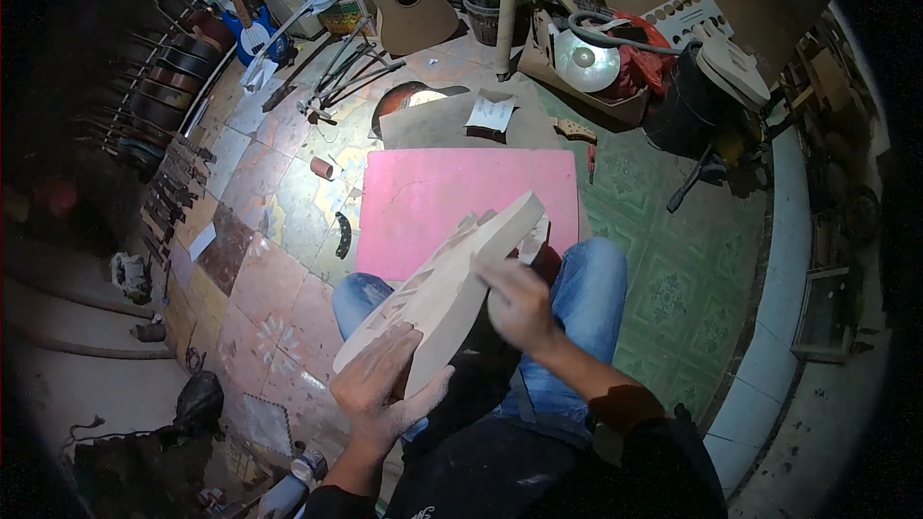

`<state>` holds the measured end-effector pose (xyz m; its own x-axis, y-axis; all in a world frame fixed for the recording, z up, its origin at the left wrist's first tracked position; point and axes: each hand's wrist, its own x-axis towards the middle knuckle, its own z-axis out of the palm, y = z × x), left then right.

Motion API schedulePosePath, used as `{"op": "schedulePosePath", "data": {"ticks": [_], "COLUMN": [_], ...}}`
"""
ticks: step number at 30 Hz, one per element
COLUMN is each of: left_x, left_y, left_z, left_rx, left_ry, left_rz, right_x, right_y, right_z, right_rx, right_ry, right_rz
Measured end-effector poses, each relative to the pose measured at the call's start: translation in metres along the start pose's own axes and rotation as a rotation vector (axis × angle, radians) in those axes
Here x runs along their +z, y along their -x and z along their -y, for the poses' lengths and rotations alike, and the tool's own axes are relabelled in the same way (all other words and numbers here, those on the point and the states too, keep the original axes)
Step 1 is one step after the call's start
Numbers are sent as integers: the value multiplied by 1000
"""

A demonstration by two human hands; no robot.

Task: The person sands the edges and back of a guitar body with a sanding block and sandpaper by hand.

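Observation:
An unfinished pale wooden guitar body [452, 298] is held at a slant over my lap, its curved side facing up toward me. My left hand [385, 384] grips its lower end, with fingers over one face and the thumb on the side. My right hand [514, 303] is closed, its slightly blurred fingertips against the side near the upper end; whatever they might hold is hidden. A pink board [413, 183] lies on the floor beyond my knees.
Around me on the tiled floor [269, 288] are metal tools [341, 72], a guitar top [409, 5], a cardboard box [611, 111] and a black bucket [683, 101]. A rack of guitars [178, 67] stands at the left; a wooden offcut [577, 130] lies right of the board.

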<state>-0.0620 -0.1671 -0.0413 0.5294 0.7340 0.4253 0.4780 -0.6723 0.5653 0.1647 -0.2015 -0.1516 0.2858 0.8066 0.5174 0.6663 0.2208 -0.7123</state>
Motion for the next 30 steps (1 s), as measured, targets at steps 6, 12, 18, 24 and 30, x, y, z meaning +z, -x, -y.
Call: {"op": "schedulePosePath", "data": {"ticks": [6, 12, 18, 24, 30], "left_x": [-1, -3, -4, 0, -1], "left_y": [-2, 1, 3, -1, -1], "left_z": [1, 3, 3, 7, 9], "left_rx": [-15, -92, -63, -32, -50], "left_ry": [25, 91, 24, 25, 65], "left_rz": [-26, -45, -21, -25, -1], "right_x": [8, 3, 4, 7, 13], "right_y": [1, 6, 11, 4, 14], "right_z": [-21, 17, 34, 7, -29], "right_rx": [-12, -113, -84, 74, 51], "right_ry": [8, -171, -206, -67, -123], "right_rz": [-22, -31, -48, -40, -53]}}
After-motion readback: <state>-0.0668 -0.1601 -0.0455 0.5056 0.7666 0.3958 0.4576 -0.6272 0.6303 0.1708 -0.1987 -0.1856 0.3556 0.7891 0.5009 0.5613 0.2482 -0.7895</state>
